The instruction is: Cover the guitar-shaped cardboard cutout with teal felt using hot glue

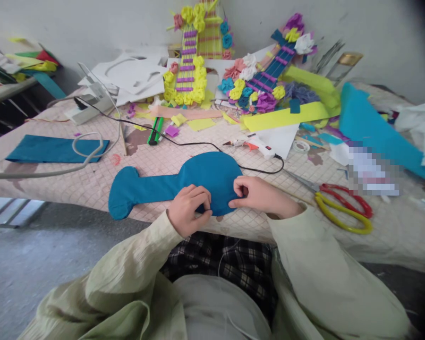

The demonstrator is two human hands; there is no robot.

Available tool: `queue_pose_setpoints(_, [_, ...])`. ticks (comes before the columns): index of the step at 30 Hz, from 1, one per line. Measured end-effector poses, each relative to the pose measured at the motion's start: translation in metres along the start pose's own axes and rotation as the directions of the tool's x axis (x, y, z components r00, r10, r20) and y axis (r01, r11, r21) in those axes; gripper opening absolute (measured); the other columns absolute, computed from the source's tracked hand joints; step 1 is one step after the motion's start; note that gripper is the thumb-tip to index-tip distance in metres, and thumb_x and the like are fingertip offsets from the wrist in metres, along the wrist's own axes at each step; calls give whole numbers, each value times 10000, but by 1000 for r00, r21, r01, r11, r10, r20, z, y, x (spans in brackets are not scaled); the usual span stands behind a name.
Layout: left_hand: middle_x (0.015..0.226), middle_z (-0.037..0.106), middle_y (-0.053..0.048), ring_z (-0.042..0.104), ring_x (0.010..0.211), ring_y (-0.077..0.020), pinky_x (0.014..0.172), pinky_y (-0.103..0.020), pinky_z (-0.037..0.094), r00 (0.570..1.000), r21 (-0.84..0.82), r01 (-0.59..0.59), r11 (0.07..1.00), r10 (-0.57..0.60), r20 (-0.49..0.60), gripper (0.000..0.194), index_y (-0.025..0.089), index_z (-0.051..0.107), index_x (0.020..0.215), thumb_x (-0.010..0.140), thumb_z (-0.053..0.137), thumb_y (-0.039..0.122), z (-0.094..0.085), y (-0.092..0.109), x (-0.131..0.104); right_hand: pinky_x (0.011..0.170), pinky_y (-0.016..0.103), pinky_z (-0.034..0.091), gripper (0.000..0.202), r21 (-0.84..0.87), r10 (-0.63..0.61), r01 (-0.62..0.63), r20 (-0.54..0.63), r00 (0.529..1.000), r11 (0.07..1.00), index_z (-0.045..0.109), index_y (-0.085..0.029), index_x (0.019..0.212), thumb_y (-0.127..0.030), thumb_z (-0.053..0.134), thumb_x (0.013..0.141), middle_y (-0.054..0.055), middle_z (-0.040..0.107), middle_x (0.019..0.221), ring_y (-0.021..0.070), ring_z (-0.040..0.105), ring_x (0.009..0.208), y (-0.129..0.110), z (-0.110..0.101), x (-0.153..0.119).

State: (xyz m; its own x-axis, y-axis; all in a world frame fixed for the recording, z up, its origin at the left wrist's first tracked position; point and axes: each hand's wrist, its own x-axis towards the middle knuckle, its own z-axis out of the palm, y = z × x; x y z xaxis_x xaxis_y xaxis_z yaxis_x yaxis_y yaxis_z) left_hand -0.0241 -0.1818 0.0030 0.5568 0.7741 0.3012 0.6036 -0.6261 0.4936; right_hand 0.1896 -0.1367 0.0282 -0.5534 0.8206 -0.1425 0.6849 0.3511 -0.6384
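A blue, paper-covered cutout shaped like a guitar (159,185) lies flat on the table in front of me, its round body to the right and its flared head to the left. My left hand (190,208) has its fingers curled and pinched at the lower edge of the round body. At the body's right edge, my right hand (257,196) also pinches with bent fingers and thumb. The fingertips partly hide the rim. Just beyond the cutout rests a white glue gun (257,147) with a black cord. Scissors (343,203) with red and yellow handles lie right of my right hand.
A folded blue paper strip (49,148) lies at left under a grey cable. Behind are a power strip (92,104), a green cutter (155,131), yellow paper (286,116) and two flower-decorated paper instruments (187,66). Blue paper (375,127) lies at right. The table's front edge is near me.
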Motion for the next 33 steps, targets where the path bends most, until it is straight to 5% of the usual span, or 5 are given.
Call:
queue_pose_setpoints(13, [833, 580, -43, 510, 762, -173, 722, -326, 374, 988, 24, 125, 992, -122, -96, 50, 170, 508, 737, 741, 528, 216, 6, 7, -1, 517, 238, 281, 319, 10, -20, 20, -6, 1000, 1000, 376, -195, 574, -316, 666, 627, -45, 430, 605, 95, 385, 553, 3, 2, 0])
queue_pose_setpoints(22, [782, 514, -21, 436, 687, -138, 655, -300, 305, 1000, 62, -16, 998, 16, 0, 219, 225, 628, 721, 800, 438, 152, 2, 5, 0, 506, 234, 288, 317, 23, -5, 5, -6, 1000, 1000, 377, -194, 575, -301, 670, 630, -52, 426, 598, 91, 391, 543, 1, 1, 0])
queue_pose_setpoints(33, [808, 543, -23, 428, 755, -160, 680, -322, 283, 999, 127, -12, 992, 8, 35, 245, 215, 595, 762, 864, 374, 181, 4, 9, -1, 503, 233, 310, 297, -24, -27, 26, -65, 998, 999, 406, -189, 564, -254, 691, 618, -52, 438, 605, 92, 411, 540, 1, 5, -2])
